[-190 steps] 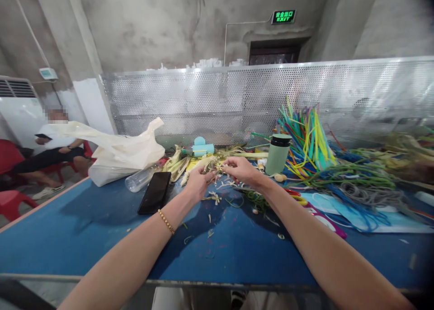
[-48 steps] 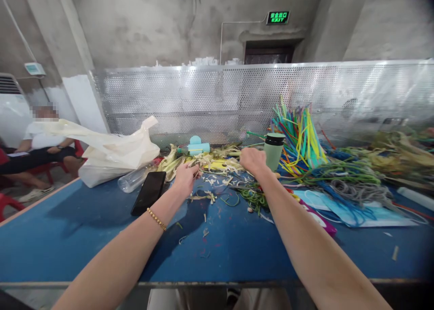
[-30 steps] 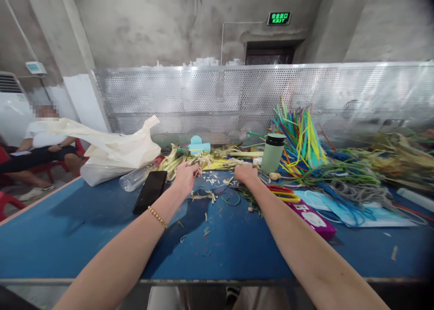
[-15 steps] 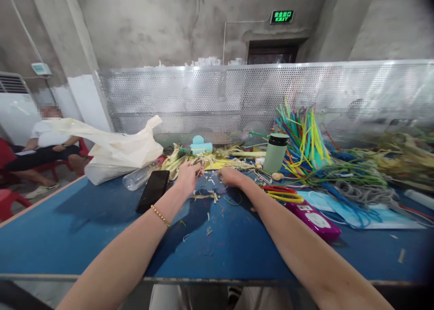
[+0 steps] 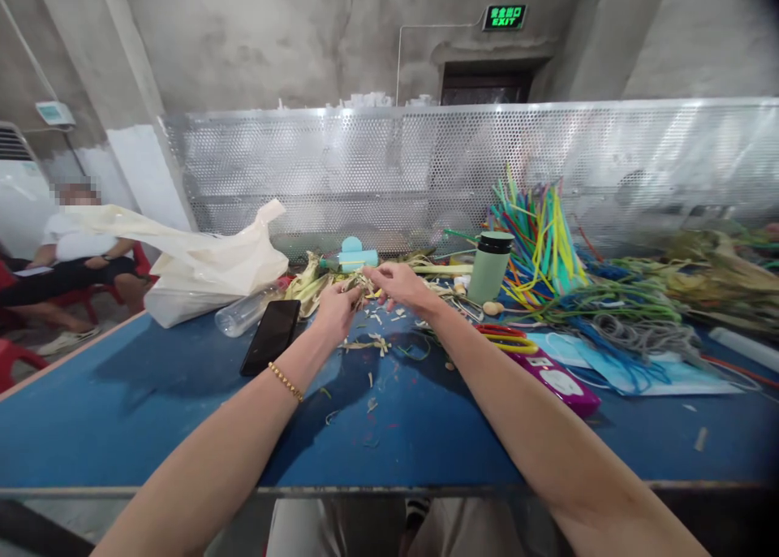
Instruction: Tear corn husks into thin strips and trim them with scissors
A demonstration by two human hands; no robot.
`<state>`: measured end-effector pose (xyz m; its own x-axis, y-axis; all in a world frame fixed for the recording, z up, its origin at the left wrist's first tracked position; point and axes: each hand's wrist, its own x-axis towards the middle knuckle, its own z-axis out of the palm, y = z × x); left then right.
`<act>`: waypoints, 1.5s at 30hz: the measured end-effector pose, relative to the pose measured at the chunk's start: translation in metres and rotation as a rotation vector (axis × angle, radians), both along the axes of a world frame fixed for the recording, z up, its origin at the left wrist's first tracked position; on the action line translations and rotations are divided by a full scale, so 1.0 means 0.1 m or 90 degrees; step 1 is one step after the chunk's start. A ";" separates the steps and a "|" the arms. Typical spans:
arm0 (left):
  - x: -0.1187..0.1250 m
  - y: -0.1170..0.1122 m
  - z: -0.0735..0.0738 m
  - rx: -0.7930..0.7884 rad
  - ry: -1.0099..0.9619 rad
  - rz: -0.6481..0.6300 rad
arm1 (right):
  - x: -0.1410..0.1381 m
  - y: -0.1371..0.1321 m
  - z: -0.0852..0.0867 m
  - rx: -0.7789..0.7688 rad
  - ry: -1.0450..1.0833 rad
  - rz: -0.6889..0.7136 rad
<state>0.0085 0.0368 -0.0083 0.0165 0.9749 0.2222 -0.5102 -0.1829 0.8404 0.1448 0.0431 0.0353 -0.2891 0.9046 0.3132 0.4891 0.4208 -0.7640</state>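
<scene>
Gripping pale, husk-like strips (image 5: 363,288) in the left hand (image 5: 334,309), 12 o'clock on the blue table (image 5: 91,427) | holding the right hand (image 5: 402,286), half-curled, just beside at 3 o'clock, impossible to tell if pinching | apparently working the strips by hand, mid-step | seeming to call next for a steady left hold and a fine right-hand pinch.

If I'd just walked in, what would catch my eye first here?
Probably the sheaf of bright multicoloured strips, just right of the green tumbler. Next, the left hand and right hand, close together near pale scraps on the blue table. High on the wall, a green exit sign glows.
</scene>
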 end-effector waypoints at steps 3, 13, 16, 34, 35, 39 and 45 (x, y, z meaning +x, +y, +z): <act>0.00 -0.01 -0.01 0.009 0.000 0.000 | -0.03 -0.04 -0.01 -0.007 0.066 -0.003; -0.05 -0.04 0.04 0.020 0.030 -0.117 | 0.12 0.14 -0.08 0.077 0.099 0.077; -0.06 -0.05 0.06 -0.006 0.050 -0.120 | 0.19 0.16 -0.06 0.055 0.120 0.113; 0.03 -0.07 0.04 -0.052 -0.026 -0.103 | 0.20 0.13 -0.03 -0.053 0.238 0.103; 0.03 -0.08 0.04 -0.059 -0.037 -0.095 | 0.21 0.13 -0.03 -0.070 0.249 0.106; 0.02 -0.08 0.05 -0.061 -0.061 -0.072 | 0.25 0.13 -0.04 -0.081 0.161 0.114; 0.03 -0.09 0.03 -0.070 -0.009 -0.095 | 0.19 0.08 -0.01 -0.008 0.050 0.042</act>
<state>0.0119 0.0282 -0.0056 0.1609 0.9802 0.1155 -0.5363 -0.0114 0.8439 0.1633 0.0513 0.0341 -0.3238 0.8883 0.3257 0.3993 0.4404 -0.8042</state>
